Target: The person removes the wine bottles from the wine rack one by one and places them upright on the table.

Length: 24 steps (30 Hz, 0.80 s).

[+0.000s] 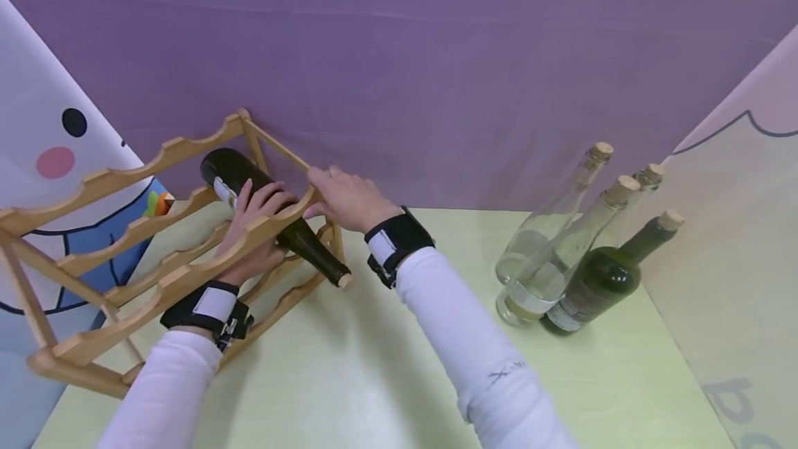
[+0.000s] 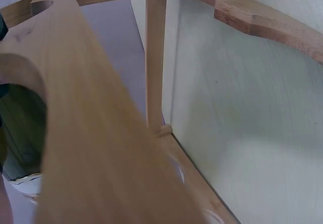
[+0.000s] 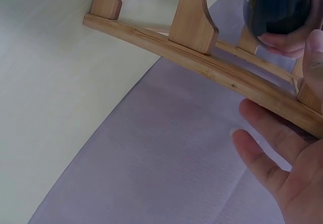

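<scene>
A dark green wine bottle (image 1: pixel 233 166) with a cork lies slanted in the wooden wine rack (image 1: pixel 206 265), its neck pointing toward the front right. My left hand (image 1: pixel 246 217) reaches in among the rails and holds the bottle round its body; the front top rail hides part of this hand. In the right wrist view, fingers curl around the dark bottle (image 3: pixel 277 7). At the rack's upper right corner, my right hand (image 1: pixel 352 199) grips the wood, with its thumb on one side and fingers on the other. A slice of green bottle (image 2: pixel 22 128) shows past the rail in the left wrist view.
On the right of the table (image 1: pixel 374 380) stand several corked bottles: clear glass bottles (image 1: pixel 530 283) and a green one (image 1: pixel 614 272). A purple backdrop (image 1: pixel 436 75) rises behind the table, and printed panels flank it. A small orange-and-green thing (image 1: pixel 161 205) shows behind the rack.
</scene>
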Tool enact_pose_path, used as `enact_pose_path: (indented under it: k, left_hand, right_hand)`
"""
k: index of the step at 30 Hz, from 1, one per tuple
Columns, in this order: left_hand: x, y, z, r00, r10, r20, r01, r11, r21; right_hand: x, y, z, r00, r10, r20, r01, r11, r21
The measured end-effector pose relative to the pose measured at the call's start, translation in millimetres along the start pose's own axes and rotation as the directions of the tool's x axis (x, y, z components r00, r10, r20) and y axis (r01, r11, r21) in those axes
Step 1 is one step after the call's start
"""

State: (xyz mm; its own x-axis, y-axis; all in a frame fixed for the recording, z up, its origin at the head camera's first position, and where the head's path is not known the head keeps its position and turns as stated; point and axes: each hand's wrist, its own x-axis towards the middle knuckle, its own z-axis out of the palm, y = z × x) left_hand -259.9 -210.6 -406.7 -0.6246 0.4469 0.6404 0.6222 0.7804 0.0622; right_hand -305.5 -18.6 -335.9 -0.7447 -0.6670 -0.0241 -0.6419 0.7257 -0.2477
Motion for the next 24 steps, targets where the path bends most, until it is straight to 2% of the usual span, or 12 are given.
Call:
enact_pose_path:
  k: [15, 24]
  left_hand:
    - [-8.9, 0.8, 8.1, 0.999, 0.002, -0.033, -0.004, 0.997, -0.074]
    - [-6.6, 3.3, 10.1, 0.999, -0.038, 0.006, 0.038, 0.995, -0.092]
  right_hand:
    - [-0.7, -0.4, -0.3, 1.0, 0.002, 0.001, -0.002, 1.0, 0.013]
    - [-1.1, 0.4, 0.0, 1.0, -0.005, -0.007, 0.005, 1.0, 0.006]
